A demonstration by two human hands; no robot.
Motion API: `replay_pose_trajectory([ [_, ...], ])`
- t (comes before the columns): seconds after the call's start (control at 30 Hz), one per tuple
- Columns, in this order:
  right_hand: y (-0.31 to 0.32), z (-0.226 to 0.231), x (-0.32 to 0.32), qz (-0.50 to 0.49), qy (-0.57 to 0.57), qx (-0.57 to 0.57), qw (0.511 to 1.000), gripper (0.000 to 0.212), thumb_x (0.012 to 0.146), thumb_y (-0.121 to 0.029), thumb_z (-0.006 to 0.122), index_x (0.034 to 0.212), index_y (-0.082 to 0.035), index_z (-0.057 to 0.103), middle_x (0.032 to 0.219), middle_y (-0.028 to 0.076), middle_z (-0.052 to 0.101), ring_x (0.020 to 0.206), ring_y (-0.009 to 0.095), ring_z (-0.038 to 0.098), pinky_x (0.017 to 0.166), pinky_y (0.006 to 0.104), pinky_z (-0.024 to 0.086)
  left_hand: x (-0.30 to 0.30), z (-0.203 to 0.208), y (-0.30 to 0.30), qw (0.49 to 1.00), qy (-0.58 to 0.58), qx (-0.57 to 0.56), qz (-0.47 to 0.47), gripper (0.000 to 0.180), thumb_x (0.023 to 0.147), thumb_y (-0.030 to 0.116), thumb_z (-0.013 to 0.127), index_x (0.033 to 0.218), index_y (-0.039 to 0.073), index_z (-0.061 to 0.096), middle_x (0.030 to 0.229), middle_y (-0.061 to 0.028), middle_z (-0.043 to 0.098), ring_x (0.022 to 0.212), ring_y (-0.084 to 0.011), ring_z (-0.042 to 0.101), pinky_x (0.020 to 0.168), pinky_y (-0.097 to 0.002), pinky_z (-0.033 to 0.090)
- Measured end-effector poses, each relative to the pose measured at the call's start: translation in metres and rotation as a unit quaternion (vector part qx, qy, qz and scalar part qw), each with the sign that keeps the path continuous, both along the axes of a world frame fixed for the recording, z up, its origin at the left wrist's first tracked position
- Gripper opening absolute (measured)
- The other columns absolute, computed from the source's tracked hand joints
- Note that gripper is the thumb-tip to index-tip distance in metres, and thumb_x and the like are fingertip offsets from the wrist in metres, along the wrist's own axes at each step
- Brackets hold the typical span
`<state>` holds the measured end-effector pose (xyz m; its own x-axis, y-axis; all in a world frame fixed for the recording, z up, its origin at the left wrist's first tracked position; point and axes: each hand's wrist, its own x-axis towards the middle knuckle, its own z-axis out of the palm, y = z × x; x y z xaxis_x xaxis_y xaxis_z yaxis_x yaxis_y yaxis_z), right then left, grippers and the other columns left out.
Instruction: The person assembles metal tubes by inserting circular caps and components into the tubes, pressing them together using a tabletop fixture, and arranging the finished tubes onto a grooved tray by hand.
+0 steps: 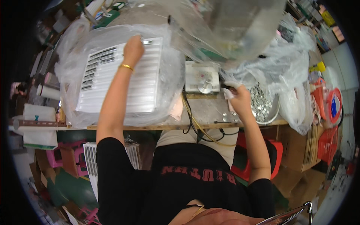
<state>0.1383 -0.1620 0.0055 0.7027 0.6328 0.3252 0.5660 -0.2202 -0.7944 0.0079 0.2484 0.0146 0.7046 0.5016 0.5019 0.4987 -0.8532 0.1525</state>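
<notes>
Left arm: we see it stretched forward, almost straight, with a gold bracelet point(126, 67) at the wrist.
Left hand: the left hand point(134, 49) is above the upper part of the white ridged tray point(138, 90), fingers curled downward; we cannot tell if they grip something.
Tray: it lies on clear plastic sheet point(174, 56), to our left on the table point(204, 105), with dark and silvery strips point(108, 55) in some rows.
Right arm: we see its elbow bent, the forearm pointing up and inward.
Right hand: the right hand point(240, 99) has bent fingers at a white cloth-like piece point(228, 94), between the metal block point(192, 79) and the bowl point(278, 111) of silvery pieces point(258, 98); its grip we cannot tell.
</notes>
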Motion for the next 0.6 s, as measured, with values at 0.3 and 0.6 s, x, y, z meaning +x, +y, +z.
replay_pose_trajectory([
  [0.3, -0.006, 0.004, -0.005, -0.028, -0.206, -0.218, 0.954, 0.029, 0.074, -0.001, 0.063, 0.104, 0.001, 0.062, 0.097, 0.018, 0.058, 0.087, 0.029, 0.059, 0.078, 0.0354, 0.049, 0.016, -0.004, 0.021, 0.983, 0.167, -0.058, -0.058, 0.017, 0.079, 0.004, 0.051, 0.095, 0.003, 0.058, 0.108, -0.0202, 0.053, 0.097, -0.0397, 0.055, 0.081, -0.045, 0.047],
  [0.6, 0.044, 0.011, -0.027, 0.085, 0.161, 0.242, 0.953, 0.038, 0.081, 0.005, 0.06, 0.117, 0.004, 0.049, 0.103, 0.009, 0.054, 0.095, 0.018, 0.055, 0.086, 0.0281, 0.043, 0.003, 0.008, 0.001, 0.998, 0.032, -0.02, -0.041, 0.023, 0.079, 0.008, 0.059, 0.102, 0.002, 0.058, 0.096, -0.0195, 0.06, 0.09, -0.0375, 0.058, 0.076, -0.0434, 0.047],
])
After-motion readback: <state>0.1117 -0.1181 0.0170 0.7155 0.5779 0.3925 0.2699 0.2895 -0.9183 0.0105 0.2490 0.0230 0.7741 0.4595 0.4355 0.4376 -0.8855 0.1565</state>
